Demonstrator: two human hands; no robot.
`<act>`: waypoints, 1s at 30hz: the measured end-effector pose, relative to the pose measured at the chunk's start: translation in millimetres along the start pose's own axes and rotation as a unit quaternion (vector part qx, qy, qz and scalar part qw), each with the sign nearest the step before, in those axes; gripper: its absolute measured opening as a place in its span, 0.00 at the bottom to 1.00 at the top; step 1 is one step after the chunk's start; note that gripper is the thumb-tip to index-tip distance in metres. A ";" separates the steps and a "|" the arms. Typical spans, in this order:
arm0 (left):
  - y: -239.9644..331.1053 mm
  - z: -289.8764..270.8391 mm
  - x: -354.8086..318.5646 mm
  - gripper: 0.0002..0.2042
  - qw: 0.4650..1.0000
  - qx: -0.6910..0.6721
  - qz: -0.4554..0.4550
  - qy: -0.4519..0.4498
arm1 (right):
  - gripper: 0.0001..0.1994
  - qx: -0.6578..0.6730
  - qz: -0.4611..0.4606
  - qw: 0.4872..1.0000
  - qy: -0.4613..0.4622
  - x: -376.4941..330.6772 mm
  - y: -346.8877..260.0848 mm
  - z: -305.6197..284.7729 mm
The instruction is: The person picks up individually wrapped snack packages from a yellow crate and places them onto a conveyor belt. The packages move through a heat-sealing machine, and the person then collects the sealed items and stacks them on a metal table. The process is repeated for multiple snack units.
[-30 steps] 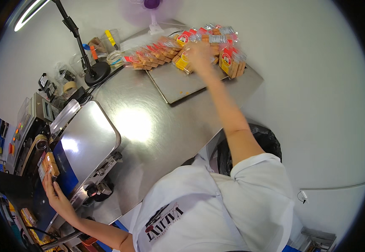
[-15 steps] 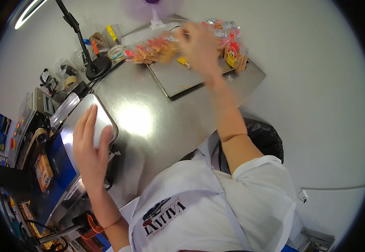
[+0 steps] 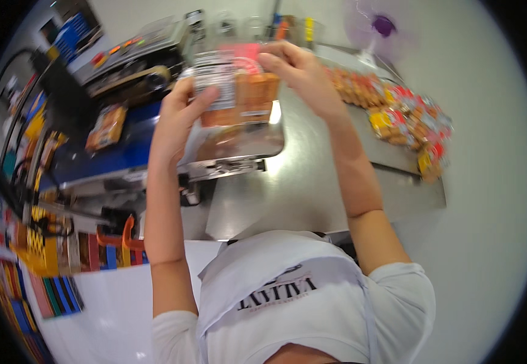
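Observation:
A clear packet of brown stick-shaped snacks (image 3: 254, 92), with a pink top and a pale printed label, is held up in front of me, slightly smeared by motion. My left hand (image 3: 181, 112) grips its left side, thumb across the front. At the upper right corner, the bent fingers of my right hand (image 3: 303, 76) pinch the packet. Below it lies a shiny metal plate (image 3: 248, 145) with rounded corners, beside a blue conveyor belt (image 3: 136, 136). Another packet (image 3: 107, 127) rests on that belt.
Several snack packets (image 3: 406, 121) lie heaped on the steel table (image 3: 300, 200) at the right. A purple fan (image 3: 383, 25) stands behind them. A machine with coloured buttons (image 3: 133, 51) is at the back left, and a black arm (image 3: 60, 91) rises left of the belt.
My view has swung left. My right hand has come from the packet heap to the metal plate. My left hand has risen off the plate, and both hands now hold a packet.

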State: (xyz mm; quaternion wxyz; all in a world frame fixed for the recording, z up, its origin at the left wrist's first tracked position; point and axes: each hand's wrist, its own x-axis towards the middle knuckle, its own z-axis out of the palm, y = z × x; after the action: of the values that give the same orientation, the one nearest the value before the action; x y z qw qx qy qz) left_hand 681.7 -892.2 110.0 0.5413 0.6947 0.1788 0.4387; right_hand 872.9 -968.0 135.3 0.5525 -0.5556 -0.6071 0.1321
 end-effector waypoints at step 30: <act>-27.9 -52.1 69.4 0.09 0.860 0.504 0.062 -0.054 | 0.09 -0.082 0.103 0.969 -0.209 60.6 61.5 39.1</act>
State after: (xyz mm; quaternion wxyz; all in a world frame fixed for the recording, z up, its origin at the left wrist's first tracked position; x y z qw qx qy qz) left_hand 684.5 -801.2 115.0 0.0982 0.9046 0.3028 0.2836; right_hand 887.2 -879.1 105.5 0.3488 -0.6187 -0.6576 0.2512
